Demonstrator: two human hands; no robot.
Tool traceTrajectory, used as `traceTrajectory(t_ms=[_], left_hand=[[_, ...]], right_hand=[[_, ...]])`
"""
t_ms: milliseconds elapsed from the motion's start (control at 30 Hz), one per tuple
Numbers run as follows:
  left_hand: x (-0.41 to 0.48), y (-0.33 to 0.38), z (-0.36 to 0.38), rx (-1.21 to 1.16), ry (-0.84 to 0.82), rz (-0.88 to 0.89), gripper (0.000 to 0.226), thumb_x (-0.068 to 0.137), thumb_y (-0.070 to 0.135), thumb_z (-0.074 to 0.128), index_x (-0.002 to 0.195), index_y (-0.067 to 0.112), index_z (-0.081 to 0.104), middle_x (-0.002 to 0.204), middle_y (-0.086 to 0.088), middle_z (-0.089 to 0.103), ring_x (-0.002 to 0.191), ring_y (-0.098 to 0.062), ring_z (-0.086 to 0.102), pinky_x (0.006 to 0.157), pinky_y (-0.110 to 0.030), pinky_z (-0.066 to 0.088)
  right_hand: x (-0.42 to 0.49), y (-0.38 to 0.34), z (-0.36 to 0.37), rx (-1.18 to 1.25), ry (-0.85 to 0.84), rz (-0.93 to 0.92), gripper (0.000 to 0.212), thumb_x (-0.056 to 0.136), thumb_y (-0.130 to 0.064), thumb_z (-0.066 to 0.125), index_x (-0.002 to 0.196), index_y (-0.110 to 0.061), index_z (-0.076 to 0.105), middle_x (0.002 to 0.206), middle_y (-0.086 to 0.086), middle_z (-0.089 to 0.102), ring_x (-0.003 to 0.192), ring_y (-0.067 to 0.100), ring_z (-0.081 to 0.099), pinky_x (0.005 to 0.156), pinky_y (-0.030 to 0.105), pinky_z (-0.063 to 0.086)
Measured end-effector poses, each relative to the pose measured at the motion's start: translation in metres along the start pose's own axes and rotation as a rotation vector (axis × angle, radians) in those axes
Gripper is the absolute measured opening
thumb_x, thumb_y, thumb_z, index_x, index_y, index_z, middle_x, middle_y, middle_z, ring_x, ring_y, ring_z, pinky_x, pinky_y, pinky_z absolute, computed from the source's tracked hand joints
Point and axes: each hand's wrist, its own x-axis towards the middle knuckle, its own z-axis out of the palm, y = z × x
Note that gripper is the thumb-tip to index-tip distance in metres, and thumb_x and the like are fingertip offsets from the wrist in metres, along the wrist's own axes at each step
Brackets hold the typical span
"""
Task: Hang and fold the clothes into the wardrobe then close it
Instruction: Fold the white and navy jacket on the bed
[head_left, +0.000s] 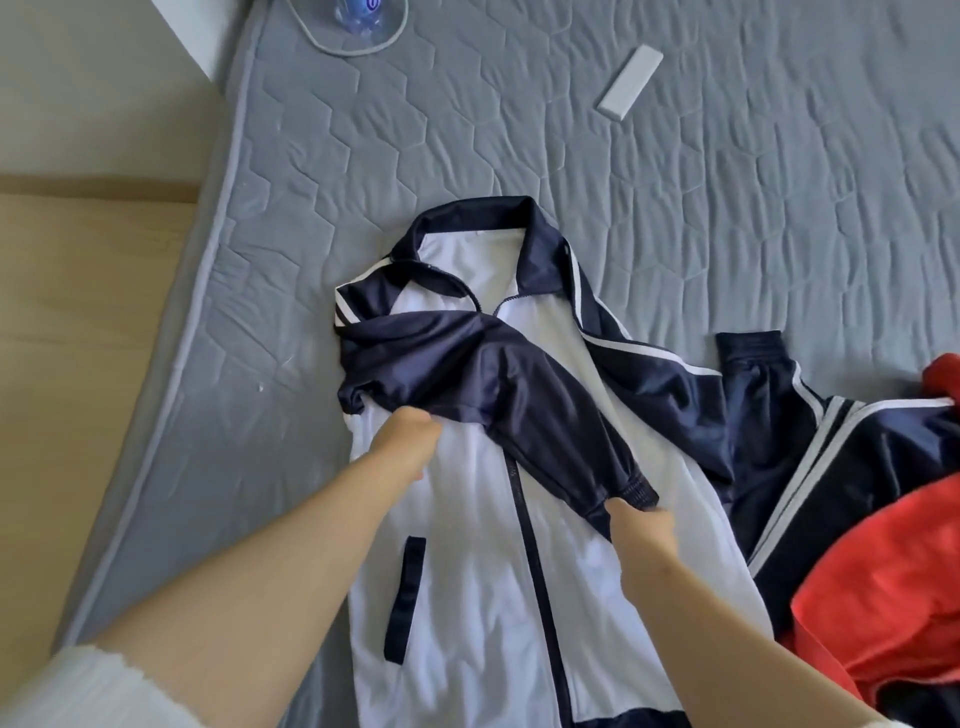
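Observation:
A white and navy track jacket (467, 545) lies face up on the grey quilted mattress (675, 182), collar pointing away from me. Its navy left sleeve (498, 384) is folded diagonally across the white chest. My left hand (402, 441) grips that sleeve near the shoulder fold. My right hand (641, 530) pinches the sleeve's ribbed cuff low on the chest. The other navy sleeve (748, 364) with white stripes stretches out to the right. No wardrobe is in view.
A red garment (883, 571) and more navy striped cloth (831, 467) are piled at the right edge. A white remote-like bar (629, 82) lies farther up the mattress. A plastic bottle (358, 18) sits at the top left. Wooden floor (78, 338) runs along the left.

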Motion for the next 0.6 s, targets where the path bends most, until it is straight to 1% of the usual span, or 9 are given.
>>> traceTrajectory(t_ms=[67, 167, 233, 333, 400, 433, 467, 533, 600], left_hand=[[0.000, 0.000, 0.009, -0.248, -0.058, -0.186, 0.013, 0.094, 0.025, 0.048, 0.105, 0.019, 0.050, 0.094, -0.004, 0.051, 0.081, -0.018, 0.054, 0.070, -0.031, 0.047], [0.005, -0.002, 0.029, -0.345, -0.138, -0.277, 0.033, 0.090, 0.042, 0.055, 0.114, 0.023, 0.044, 0.107, -0.003, 0.049, 0.097, -0.021, 0.054, 0.083, -0.036, 0.045], [0.006, 0.000, 0.048, -0.360, -0.149, -0.292, 0.045, 0.084, 0.047, 0.061, 0.119, 0.025, 0.043, 0.115, 0.000, 0.046, 0.103, -0.020, 0.052, 0.086, -0.037, 0.044], [0.007, 0.001, 0.077, -0.356, -0.003, -0.290, 0.052, 0.082, 0.036, 0.067, 0.124, 0.016, 0.046, 0.106, -0.003, 0.052, 0.093, -0.022, 0.056, 0.084, -0.036, 0.045], [0.008, -0.002, 0.093, -0.173, 0.303, -0.187, 0.042, 0.080, 0.023, 0.066, 0.114, 0.006, 0.049, 0.101, -0.011, 0.057, 0.087, -0.030, 0.058, 0.078, -0.036, 0.048], [0.006, -0.003, 0.100, 0.025, 0.409, -0.042, 0.032, 0.079, 0.020, 0.063, 0.104, 0.006, 0.050, 0.103, -0.012, 0.057, 0.090, -0.033, 0.058, 0.074, -0.036, 0.048], [0.002, -0.005, 0.106, 0.244, 0.422, 0.165, 0.026, 0.079, 0.020, 0.062, 0.098, 0.009, 0.049, 0.105, -0.009, 0.055, 0.094, -0.031, 0.056, 0.071, -0.034, 0.045], [-0.001, -0.014, 0.116, 0.612, 0.168, 0.506, 0.033, 0.082, 0.027, 0.062, 0.110, 0.018, 0.049, 0.120, 0.001, 0.046, 0.111, -0.023, 0.047, 0.082, -0.032, 0.041], [0.001, -0.021, 0.124, 0.839, -0.216, 0.498, 0.054, 0.086, 0.035, 0.058, 0.135, 0.024, 0.037, 0.142, 0.007, 0.029, 0.132, -0.018, 0.028, 0.103, -0.033, 0.033]], right_hand=[[0.013, 0.006, 0.000, 0.120, 0.004, 0.097, 0.030, 0.084, -0.022, 0.063, 0.099, -0.011, 0.039, 0.097, 0.010, 0.044, 0.088, 0.026, 0.042, 0.083, 0.038, 0.039], [0.029, 0.011, -0.003, 0.171, 0.009, 0.142, 0.027, 0.087, -0.026, 0.060, 0.101, -0.010, 0.046, 0.094, 0.011, 0.047, 0.084, 0.027, 0.044, 0.077, 0.037, 0.039], [0.037, 0.007, -0.007, 0.036, 0.128, 0.033, 0.021, 0.088, -0.027, 0.053, 0.097, -0.009, 0.048, 0.104, 0.014, 0.048, 0.084, 0.030, 0.048, 0.076, 0.036, 0.039], [0.053, -0.011, -0.027, -0.083, 0.346, -0.178, 0.036, 0.091, -0.023, 0.044, 0.126, -0.011, 0.044, 0.133, 0.013, 0.039, 0.113, 0.032, 0.044, 0.088, 0.038, 0.037], [0.066, -0.032, -0.046, 0.077, 0.513, -0.221, 0.045, 0.091, -0.026, 0.048, 0.131, -0.010, 0.039, 0.139, 0.015, 0.033, 0.122, 0.034, 0.039, 0.094, 0.040, 0.033], [0.073, -0.042, -0.055, 0.134, 0.562, -0.198, 0.049, 0.090, -0.029, 0.050, 0.133, -0.010, 0.037, 0.141, 0.016, 0.032, 0.125, 0.035, 0.038, 0.099, 0.041, 0.031], [0.082, -0.049, -0.064, 0.161, 0.562, -0.145, 0.055, 0.089, -0.033, 0.053, 0.135, -0.010, 0.034, 0.142, 0.016, 0.032, 0.127, 0.035, 0.037, 0.103, 0.042, 0.029], [0.100, -0.056, -0.079, 0.238, 0.452, -0.053, 0.064, 0.087, -0.034, 0.059, 0.138, -0.009, 0.031, 0.143, 0.015, 0.035, 0.128, 0.033, 0.040, 0.106, 0.042, 0.033], [0.112, -0.055, -0.090, 0.350, 0.269, -0.053, 0.060, 0.086, -0.025, 0.063, 0.137, -0.006, 0.035, 0.137, 0.014, 0.045, 0.122, 0.030, 0.048, 0.098, 0.038, 0.043]])
